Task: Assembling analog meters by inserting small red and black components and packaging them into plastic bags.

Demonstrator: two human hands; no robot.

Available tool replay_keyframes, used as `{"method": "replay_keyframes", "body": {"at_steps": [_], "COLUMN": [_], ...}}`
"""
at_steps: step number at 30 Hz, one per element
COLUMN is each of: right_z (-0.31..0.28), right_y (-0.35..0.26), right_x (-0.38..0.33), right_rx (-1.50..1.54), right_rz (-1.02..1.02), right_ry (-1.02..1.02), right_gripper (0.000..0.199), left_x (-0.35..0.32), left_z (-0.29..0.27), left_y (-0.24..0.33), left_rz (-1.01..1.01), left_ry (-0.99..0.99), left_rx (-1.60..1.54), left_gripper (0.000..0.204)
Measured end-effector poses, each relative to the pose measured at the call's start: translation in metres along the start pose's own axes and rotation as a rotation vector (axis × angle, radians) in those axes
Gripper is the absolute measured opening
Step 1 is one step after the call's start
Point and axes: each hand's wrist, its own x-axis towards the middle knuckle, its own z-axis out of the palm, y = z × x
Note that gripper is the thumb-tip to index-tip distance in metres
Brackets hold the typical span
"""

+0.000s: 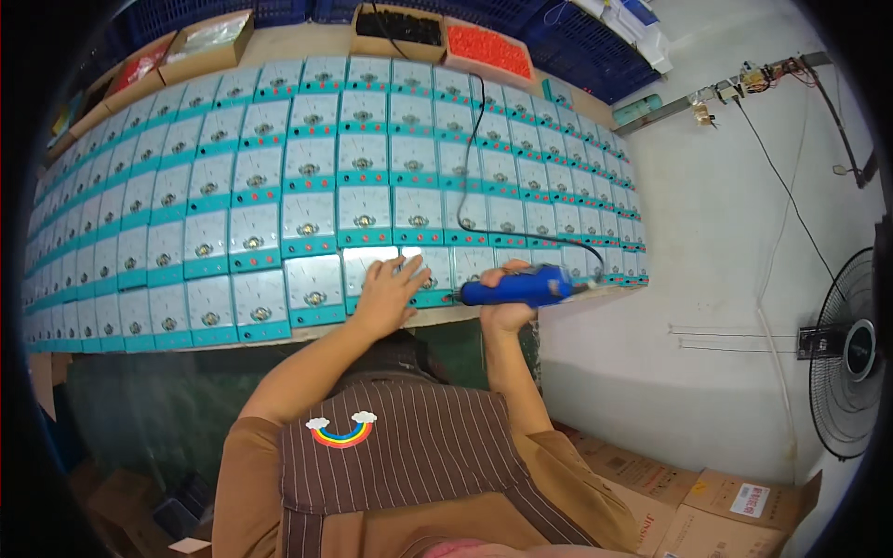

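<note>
My right hand is wrapped round a blue electric screwdriver held level, its tip pointing left. The tip reaches the teal front edge of a panel meter in the nearest row. With fingers spread, my left hand lies on the neighbouring meter and steadies it. A black cord runs from the tool's rear back across the rows. Many like meters, white-faced with teal bases and red and black terminals, stand in close rows over the bench. Whether the bit touches a terminal is too small to tell.
At the bench's far side sit a box of black parts and a box of red parts. More open cartons stand at the far left. A wall fan is at the right, above cardboard boxes.
</note>
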Motion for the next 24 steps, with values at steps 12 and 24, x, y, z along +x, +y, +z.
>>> {"method": "replay_keyframes", "body": {"at_steps": [12,24], "right_z": [0.021,0.028], "right_y": [-0.031,0.064], "right_x": [0.056,0.235], "right_rx": [0.369,0.696], "right_rz": [0.197,0.599], "right_ry": [0.181,-0.192], "right_gripper": [0.046,0.045], "left_x": [0.059,0.309], "left_z": [-0.032,-0.090], "left_y": [-0.034,-0.121], "left_rz": [0.011,-0.402], "left_ry": [-0.085,0.063], "left_rx": [-0.455,-0.459], "left_gripper": [0.028,0.020]}}
